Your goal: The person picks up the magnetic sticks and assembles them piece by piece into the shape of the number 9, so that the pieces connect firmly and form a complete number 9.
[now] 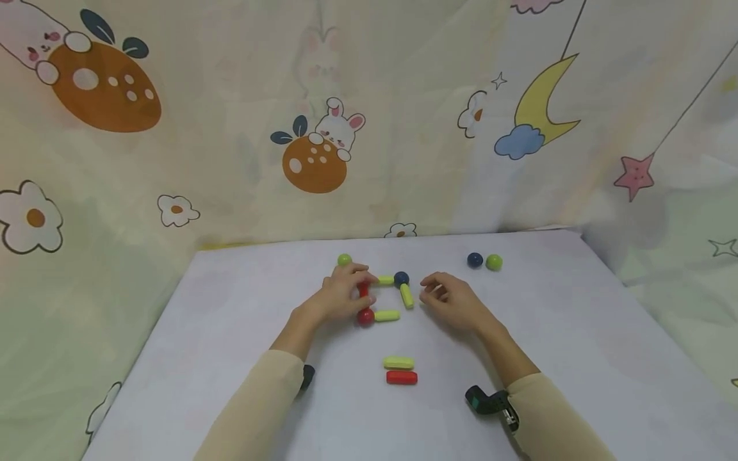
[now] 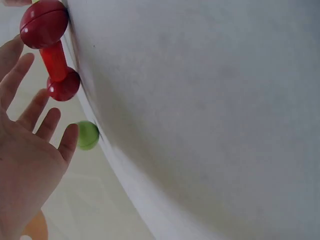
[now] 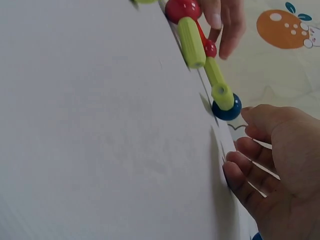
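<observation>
An open-sided frame of toy rods and balls lies on the white table. It has a near red ball [image 1: 366, 317] with a yellow-green rod [image 1: 387, 315], and a red rod [image 2: 53, 60] leading to a far red ball [image 2: 64, 85]. From there another yellow-green rod [image 1: 385, 280] reaches a dark blue ball [image 1: 401, 278], which carries a third yellow-green rod [image 1: 407, 296]. My left hand [image 1: 344, 291] is over the red side, fingers spread, fingertips right at the red pieces. To the right of the blue ball, my right hand [image 1: 455, 301] hovers with loosely bent fingers, holding nothing.
Nearer me lie a loose yellow-green rod [image 1: 398, 363] and a loose red rod [image 1: 401, 378]. A green ball [image 1: 344, 259] sits beyond my left hand. At the back right are a dark blue ball [image 1: 475, 260] and a green ball [image 1: 494, 262]. A patterned curtain [image 1: 230, 160] hangs behind the table.
</observation>
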`<state>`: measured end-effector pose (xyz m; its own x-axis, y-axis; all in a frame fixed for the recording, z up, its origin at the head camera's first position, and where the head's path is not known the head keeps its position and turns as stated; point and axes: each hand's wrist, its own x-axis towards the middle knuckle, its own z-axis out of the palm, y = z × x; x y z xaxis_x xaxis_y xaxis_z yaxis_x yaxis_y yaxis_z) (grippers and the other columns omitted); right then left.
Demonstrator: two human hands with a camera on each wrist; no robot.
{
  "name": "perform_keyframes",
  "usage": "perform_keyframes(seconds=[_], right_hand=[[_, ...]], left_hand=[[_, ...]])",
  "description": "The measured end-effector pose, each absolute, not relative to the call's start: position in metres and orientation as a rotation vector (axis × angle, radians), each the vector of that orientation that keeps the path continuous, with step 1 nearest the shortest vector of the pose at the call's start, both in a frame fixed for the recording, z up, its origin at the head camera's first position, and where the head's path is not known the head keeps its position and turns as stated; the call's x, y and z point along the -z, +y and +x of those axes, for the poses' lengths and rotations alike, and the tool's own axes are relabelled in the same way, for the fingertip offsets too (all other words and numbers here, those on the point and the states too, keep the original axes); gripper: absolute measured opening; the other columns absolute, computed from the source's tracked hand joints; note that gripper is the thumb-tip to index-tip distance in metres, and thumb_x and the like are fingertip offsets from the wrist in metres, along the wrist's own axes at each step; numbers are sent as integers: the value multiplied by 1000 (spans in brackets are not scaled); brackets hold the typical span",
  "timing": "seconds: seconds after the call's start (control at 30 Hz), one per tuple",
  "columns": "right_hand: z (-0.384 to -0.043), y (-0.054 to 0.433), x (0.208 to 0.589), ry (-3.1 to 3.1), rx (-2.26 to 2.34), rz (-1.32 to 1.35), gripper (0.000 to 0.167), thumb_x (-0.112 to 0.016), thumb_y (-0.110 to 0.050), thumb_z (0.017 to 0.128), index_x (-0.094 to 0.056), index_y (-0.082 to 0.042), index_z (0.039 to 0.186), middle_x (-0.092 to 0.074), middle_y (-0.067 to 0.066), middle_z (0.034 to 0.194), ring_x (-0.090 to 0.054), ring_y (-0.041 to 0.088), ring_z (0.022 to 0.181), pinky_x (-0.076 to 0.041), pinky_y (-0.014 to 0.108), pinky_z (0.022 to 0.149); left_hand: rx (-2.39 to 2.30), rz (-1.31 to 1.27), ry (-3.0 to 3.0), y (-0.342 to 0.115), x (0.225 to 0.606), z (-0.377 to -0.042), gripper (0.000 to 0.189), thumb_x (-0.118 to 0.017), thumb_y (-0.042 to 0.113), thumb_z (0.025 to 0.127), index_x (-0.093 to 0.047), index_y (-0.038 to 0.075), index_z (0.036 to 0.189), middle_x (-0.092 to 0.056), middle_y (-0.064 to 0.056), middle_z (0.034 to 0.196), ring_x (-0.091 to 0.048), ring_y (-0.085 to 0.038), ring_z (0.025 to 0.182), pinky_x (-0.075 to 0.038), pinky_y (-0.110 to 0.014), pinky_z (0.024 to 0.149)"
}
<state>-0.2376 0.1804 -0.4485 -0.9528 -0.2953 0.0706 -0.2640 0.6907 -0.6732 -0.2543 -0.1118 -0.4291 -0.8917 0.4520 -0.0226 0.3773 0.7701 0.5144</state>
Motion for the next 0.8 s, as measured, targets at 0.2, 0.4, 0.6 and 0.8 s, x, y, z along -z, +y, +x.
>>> perform_keyframes(seconds=[0.2, 0.4, 0.6, 0.8], right_hand=[[-246, 195, 454, 2930, 1064, -517, 31, -68, -22, 99, -64, -11, 128, -61, 6, 126, -63, 21, 101, -55, 41, 88], [-255, 211, 457, 3025, 1004, -554, 35, -72, -14, 95, -64, -9, 129, -49, 12, 141, -60, 21, 95, -53, 37, 82], [-262, 226, 455, 3011, 1087, -554, 40, -71, -14, 96, -60, -6, 134, -43, 15, 148, -60, 25, 96, -53, 37, 81], [-268, 242, 452, 3019, 1108, -580, 45, -70, -7, 95, -57, -1, 137, -39, 21, 150, -60, 27, 93, -52, 33, 78]], left_hand=[[-690, 741, 2850, -108, 426, -248, 38, -70, 37, 96, -66, 28, 133, -44, -3, 156, -33, -30, 146, -37, -55, 107], [-654, 791, 2866, -107, 421, -241, 36, -71, 36, 95, -67, 31, 130, -48, 0, 151, -36, -28, 142, -38, -50, 103], [-668, 856, 2837, -106, 415, -231, 34, -71, 33, 95, -69, 26, 129, -55, -1, 141, -40, -28, 135, -38, -50, 99], [-645, 889, 2819, -105, 415, -225, 34, -72, 34, 95, -69, 25, 127, -60, 2, 131, -43, -25, 127, -38, -46, 94]])
